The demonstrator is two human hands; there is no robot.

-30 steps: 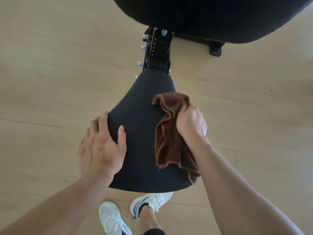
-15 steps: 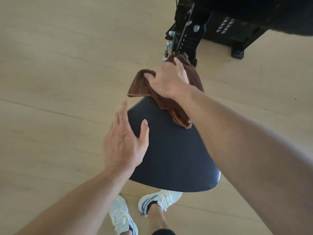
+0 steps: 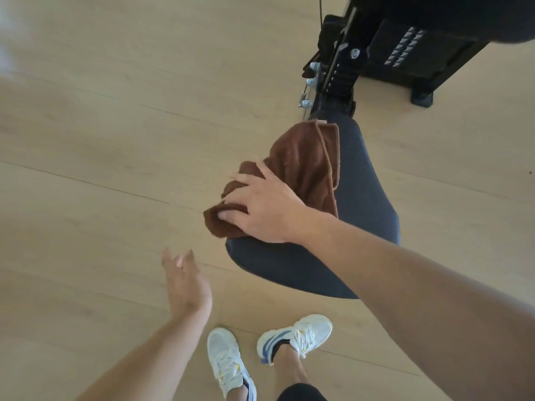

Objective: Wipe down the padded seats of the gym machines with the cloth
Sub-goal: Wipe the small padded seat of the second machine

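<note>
Shoes first: your white lace-up trainers (image 3: 269,351) stand on the pale wooden plank floor (image 3: 101,140), just short of the seat's near edge. Your left hand (image 3: 185,285) hangs open and empty beside the seat, touching nothing. Beyond it, your right hand (image 3: 262,205) lies flat with spread fingers, pressing the crumpled brown terry cloth (image 3: 304,166) onto the left side of the dark, wedge-shaped padded seat (image 3: 367,209); some cloth overhangs that edge. You appear mid-wipe on this pad: the right side and near end are uncovered, though I cannot tell whether they are clean. Farther off, the black machine frame (image 3: 411,56) carries another dark pad, probably also yours to wipe.
</note>
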